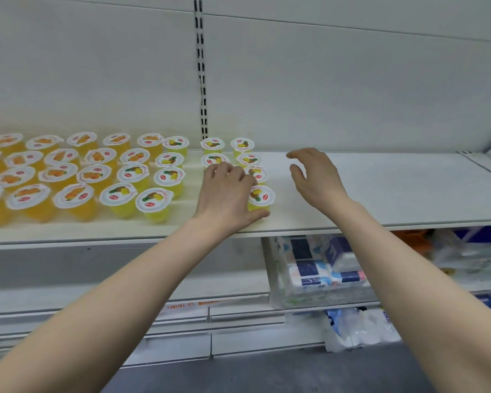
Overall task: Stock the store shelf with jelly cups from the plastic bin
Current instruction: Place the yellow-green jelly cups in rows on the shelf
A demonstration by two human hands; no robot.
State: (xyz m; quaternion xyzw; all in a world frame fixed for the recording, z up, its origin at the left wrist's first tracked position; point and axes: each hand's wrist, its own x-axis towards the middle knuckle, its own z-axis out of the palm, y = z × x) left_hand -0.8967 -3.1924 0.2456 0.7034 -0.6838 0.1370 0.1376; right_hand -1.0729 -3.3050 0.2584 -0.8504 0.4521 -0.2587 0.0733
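Rows of jelly cups stand on the white shelf [380, 194]: orange ones [58, 174] at the left, yellow ones [169, 177] toward the middle. Two short columns of yellow cups [242, 145] stand just right of the slotted upright. My left hand [227, 194] is at their front end. Its thumb curls round the base of the front yellow cup [262, 197] and its bent fingers lie by that cup's lid, hiding whatever is underneath. My right hand [315, 177] hovers over bare shelf to the right, fingers loosely spread, holding nothing. The plastic bin is out of view.
A slotted upright [201, 80] runs down the back panel. On the lower shelf at the right lie wrapped tissue packs [318, 268] and plastic bags [357, 327]. Price-label strips [187, 307] line the lower shelf edges.
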